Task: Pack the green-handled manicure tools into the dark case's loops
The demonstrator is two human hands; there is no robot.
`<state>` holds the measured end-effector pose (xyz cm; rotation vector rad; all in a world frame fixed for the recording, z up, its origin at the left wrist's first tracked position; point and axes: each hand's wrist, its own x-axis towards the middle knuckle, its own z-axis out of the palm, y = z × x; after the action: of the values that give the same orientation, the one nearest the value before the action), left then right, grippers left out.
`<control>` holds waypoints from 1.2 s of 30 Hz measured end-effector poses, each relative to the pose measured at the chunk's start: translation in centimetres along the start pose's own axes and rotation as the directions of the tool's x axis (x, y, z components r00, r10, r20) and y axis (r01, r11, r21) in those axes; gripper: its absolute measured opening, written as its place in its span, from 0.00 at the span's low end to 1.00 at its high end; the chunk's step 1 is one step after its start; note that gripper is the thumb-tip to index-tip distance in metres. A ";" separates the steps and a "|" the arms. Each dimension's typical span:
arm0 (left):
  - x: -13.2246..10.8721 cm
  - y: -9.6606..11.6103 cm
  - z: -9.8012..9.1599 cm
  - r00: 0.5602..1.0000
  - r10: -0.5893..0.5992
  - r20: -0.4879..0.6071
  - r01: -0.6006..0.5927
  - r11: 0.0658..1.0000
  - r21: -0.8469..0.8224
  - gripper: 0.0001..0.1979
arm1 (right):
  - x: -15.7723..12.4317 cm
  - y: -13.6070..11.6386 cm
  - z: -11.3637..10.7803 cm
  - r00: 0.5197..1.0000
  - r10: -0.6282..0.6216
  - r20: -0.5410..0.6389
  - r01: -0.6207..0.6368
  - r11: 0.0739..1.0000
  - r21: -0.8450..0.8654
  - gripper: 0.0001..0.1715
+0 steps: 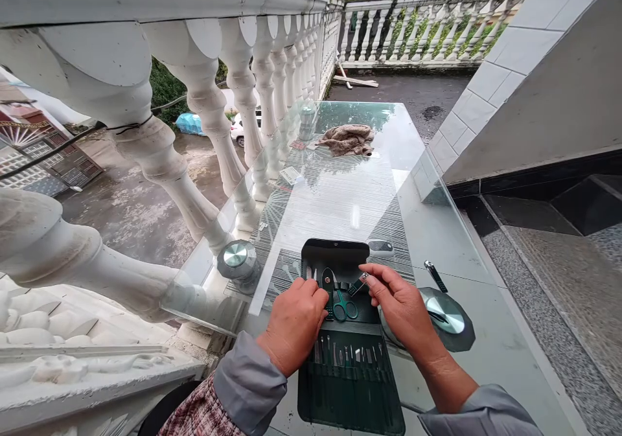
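Pinching a small nail clipper (358, 285) between thumb and fingers, the right hand (399, 301) holds it toward ten o'clock, over the open dark case (350, 402). The left hand (294, 318) is curled at the case's nine o'clock edge; its fingertips are partly hidden, so I cannot tell whether it grips anything. At seven o'clock from the clipper are green-handled scissors (345, 308), and at six o'clock from those, a row of slim tools (346, 356). A second clipper (436, 276) lies at two o'clock from the right hand on the glass table (457, 245). A crumpled brown cloth (348, 140) rests at twelve o'clock, well beyond the case.
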<state>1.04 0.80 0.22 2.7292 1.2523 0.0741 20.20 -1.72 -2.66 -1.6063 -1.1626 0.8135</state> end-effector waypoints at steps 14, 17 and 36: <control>0.0 0.1 -0.3 0.999 0.000 0.041 -0.001 1.000 0.007 0.04 | -0.7 0.2 -0.5 1.000 -0.011 0.000 0.011 0.999 -0.032 0.18; 0.1 0.2 -0.3 0.999 0.000 0.050 -0.001 1.000 0.009 0.04 | 0.1 -0.2 -0.6 0.998 0.032 -0.057 -0.030 0.999 0.030 0.20; 0.3 0.3 -0.5 0.996 -0.014 0.087 0.015 1.000 -0.011 0.06 | 3.7 0.6 1.7 0.979 -0.202 0.041 0.206 0.939 -0.277 0.17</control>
<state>1.44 0.89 0.74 2.6821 1.2440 -0.0378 20.06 2.26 -3.70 -1.6727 -1.4781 0.5418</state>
